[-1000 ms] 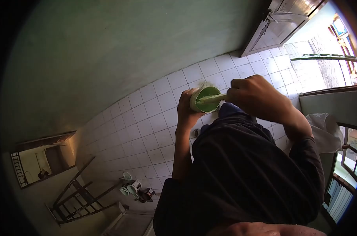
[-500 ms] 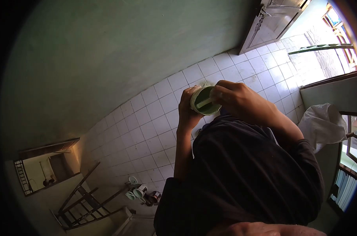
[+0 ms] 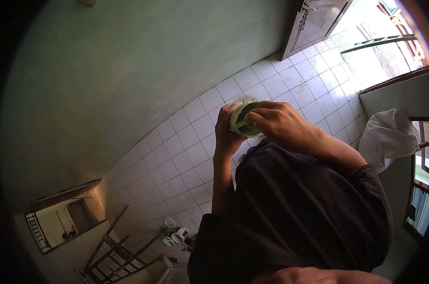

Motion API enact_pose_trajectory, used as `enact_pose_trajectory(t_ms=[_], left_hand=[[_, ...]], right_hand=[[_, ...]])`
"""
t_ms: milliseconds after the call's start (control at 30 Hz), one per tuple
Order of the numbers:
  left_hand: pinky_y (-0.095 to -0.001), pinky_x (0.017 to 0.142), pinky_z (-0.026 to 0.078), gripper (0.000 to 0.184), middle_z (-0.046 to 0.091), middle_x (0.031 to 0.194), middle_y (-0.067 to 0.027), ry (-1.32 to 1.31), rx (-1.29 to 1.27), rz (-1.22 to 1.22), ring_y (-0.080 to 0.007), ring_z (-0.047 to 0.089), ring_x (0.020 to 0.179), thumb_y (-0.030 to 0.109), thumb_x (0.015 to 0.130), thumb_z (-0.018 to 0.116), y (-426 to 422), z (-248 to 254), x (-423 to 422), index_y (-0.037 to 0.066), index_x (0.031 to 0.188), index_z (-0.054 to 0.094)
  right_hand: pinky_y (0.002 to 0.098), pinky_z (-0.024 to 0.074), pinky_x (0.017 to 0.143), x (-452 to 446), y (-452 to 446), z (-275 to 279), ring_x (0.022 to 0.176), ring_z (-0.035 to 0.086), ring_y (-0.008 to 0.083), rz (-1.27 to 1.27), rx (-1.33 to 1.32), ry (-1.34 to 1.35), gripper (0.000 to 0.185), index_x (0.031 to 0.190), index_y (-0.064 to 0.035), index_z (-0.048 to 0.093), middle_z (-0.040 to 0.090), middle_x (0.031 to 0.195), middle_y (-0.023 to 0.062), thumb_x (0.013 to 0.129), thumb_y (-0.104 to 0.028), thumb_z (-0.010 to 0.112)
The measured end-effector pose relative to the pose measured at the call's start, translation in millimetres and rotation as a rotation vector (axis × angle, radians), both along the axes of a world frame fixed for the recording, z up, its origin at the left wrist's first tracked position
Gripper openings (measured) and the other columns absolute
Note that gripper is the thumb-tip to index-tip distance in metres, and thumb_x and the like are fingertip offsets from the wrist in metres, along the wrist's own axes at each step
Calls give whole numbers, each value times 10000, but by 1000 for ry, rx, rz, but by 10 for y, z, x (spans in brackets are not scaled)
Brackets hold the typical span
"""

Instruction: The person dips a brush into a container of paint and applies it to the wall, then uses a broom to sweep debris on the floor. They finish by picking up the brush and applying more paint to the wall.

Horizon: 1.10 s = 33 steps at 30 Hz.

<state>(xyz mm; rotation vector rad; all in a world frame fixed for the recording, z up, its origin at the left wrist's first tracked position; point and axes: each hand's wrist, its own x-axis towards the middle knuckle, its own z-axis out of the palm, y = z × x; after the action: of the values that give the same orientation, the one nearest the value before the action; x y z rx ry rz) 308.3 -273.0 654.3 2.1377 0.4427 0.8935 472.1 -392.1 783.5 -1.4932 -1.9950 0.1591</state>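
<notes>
My left hand (image 3: 227, 124) is wrapped round the side of a small round tub (image 3: 237, 118), holding it tilted so that its mouth faces me. Green paint, or something like it, coats the inside, and the rim is smeared pale. My right hand (image 3: 271, 117) is closed, with its fingers reaching into the mouth of the tub. They grip a flat green-coated stick, mostly hidden now by the fingers and the tub wall.
A green wall (image 3: 129, 71) runs along the left above the white tiled floor (image 3: 176, 156). A ladder (image 3: 122, 255) and several small cups or tins (image 3: 176, 236) are at lower left. A door (image 3: 314, 26) stands ajar at the top. A white sack (image 3: 387, 137) hangs at right.
The right fingers have moved deeper into the tub, covering more of the stick. The left hand keeps its hold. The whole view has shifted slightly.
</notes>
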Motion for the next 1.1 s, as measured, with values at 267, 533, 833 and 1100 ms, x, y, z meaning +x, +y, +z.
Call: enact_pose_trajectory(t_ms=[267,533,833,1100], left_hand=[[-382,989,554,768,663,1226,-82,33,-420,-29,-242,659,1129,121,622,954,112,-19,19,70,1290,579],[-370,980,554,747,656,1205,-83,31,-508,-41,-219,670,1098,102,635,947,77,176,151,69,1282,575],[-367,941,574,748,677,1180,-82,-1,-583,-37,-209,688,1084,127,632,962,132,101,224,62,1267,573],[-356,937,578,738,673,1194,-93,81,-590,-79,-201,692,1085,118,637,958,129,222,226,59,1263,571]], right_hand=[[398,625,725,110,-109,218,855,739,338,-94,108,219,230,1037,17,622,702,968,171,845,47,746],[409,640,727,89,-103,15,886,731,351,-113,305,156,315,1092,41,636,678,1068,193,790,118,673],[406,642,739,193,-15,54,881,749,346,-176,305,258,233,1097,27,624,704,1041,187,881,80,693],[346,661,764,230,-45,51,976,775,310,-262,117,493,218,1072,34,601,736,1073,177,902,136,689]])
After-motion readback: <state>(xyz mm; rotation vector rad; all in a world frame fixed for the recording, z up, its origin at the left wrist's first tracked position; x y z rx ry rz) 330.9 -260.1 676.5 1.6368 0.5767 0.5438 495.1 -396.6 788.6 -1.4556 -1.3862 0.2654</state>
